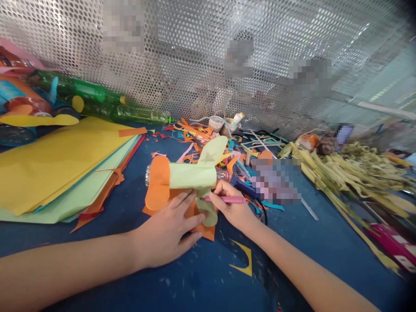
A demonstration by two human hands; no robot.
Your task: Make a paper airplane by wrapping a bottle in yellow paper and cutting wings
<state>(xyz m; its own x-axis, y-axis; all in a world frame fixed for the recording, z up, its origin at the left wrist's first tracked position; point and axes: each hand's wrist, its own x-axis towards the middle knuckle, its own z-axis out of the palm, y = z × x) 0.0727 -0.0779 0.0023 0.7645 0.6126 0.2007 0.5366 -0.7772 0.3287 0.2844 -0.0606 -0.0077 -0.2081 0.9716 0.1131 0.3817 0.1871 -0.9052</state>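
Our right grip (234, 212) closed on pink pen (236, 199), our left grip (164, 232) open, fingers spread over orange paper (209, 233)

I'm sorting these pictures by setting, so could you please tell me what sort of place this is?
Probably a craft workspace: the stacked coloured paper, the scattered paper scraps and the paper-wrapped bottle all suggest it.

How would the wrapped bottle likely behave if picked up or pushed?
The wrapped bottle would probably feel light, since its exposed end looks like clear plastic. Its pale green flaps would likely bend, looking like thin paper. Rolling seems unlikely, with flaps jutting from both sides.
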